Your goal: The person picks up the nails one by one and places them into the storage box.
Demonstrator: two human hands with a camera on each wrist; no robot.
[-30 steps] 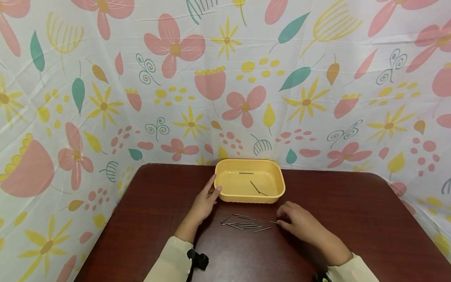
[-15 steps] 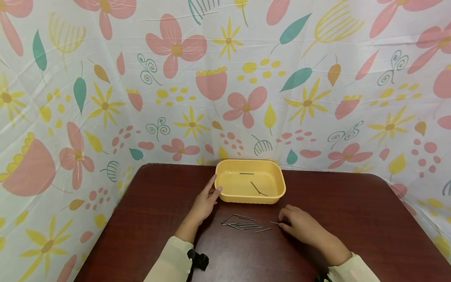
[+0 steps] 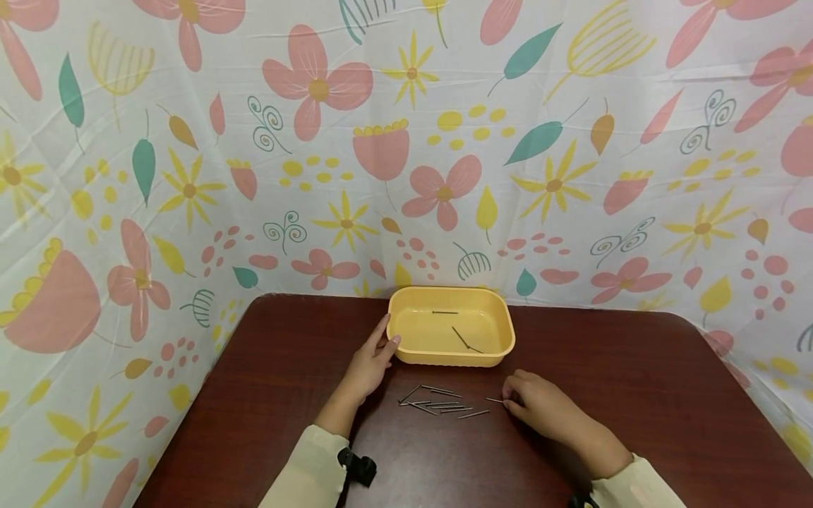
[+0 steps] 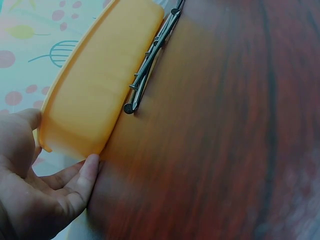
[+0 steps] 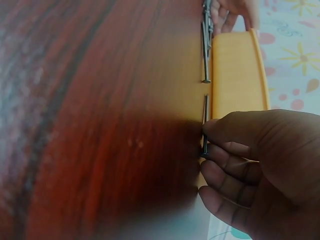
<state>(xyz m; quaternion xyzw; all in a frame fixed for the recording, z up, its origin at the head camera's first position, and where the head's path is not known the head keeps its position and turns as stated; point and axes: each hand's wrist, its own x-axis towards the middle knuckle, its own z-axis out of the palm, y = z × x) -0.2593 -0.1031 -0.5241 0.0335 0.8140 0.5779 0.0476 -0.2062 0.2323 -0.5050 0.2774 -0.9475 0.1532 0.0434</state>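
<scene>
Yellow plastic tray (image 3: 444,358): the head view alone shows grey metal nails (image 3: 444,312) inside; loose nails (image 3: 442,404) lie at its six o'clock. Left wrist: left hand (image 4: 37,192) grips its end. Right wrist: right hand (image 5: 277,167) pinches a nail (image 5: 206,111), its head revealed.

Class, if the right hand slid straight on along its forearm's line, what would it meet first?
Most likely the near right corner of the yellow tray; the loose nails seem to lie left of the path of the right hand, though depth makes this uncertain.
</scene>
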